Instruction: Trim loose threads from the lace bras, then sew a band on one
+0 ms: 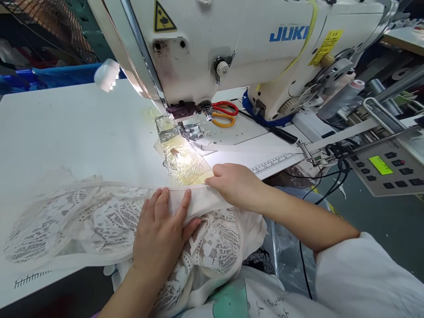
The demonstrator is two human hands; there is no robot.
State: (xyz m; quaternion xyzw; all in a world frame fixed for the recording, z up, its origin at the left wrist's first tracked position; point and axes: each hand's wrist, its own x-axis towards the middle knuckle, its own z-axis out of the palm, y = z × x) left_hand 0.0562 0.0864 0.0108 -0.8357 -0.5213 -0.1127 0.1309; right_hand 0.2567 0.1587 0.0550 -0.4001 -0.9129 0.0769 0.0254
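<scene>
White lace fabric [82, 221] with a plain band [205, 198] along its edge lies on the sewing table [66, 128] in front of a white sewing machine [238, 44]. My left hand [162, 234] rests flat on the band and lace, fingers stretched out and spread. My right hand [235, 183] pinches the band's end with curled fingers, just below the taped patch [182, 161] near the presser foot [185, 130]. A white sleeve covers my right upper arm.
Red and yellow scissors [223, 114] lie behind the needle. A printed ruler [274, 164] runs along the table edge. A control panel [387, 170] with a green display and black cables hangs at right. A small lamp [106, 75] shines at left.
</scene>
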